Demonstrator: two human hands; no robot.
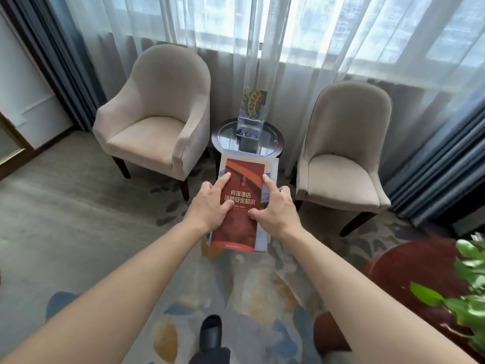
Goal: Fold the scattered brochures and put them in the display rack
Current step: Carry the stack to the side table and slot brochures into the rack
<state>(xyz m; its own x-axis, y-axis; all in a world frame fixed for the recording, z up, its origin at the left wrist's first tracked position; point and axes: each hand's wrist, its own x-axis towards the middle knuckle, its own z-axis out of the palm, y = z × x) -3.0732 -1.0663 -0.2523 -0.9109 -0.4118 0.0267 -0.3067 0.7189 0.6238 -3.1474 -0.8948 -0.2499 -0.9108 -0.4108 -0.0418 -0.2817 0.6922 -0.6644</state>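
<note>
I hold a stack of brochures in the air in front of me, with a red folded brochure on top and pale sheets showing beneath it at the right and far edges. My left hand grips the stack's left side, index finger stretched along the red cover and thumb on top. My right hand grips the right side the same way. Beyond the stack, a clear display rack stands on a small round table and holds one green and yellow brochure.
Two beige armchairs flank the table, one on the left and one on the right. Sheer curtains hang behind. A reddish round table with a green plant is at the lower right. My dark shoe is on the patterned carpet.
</note>
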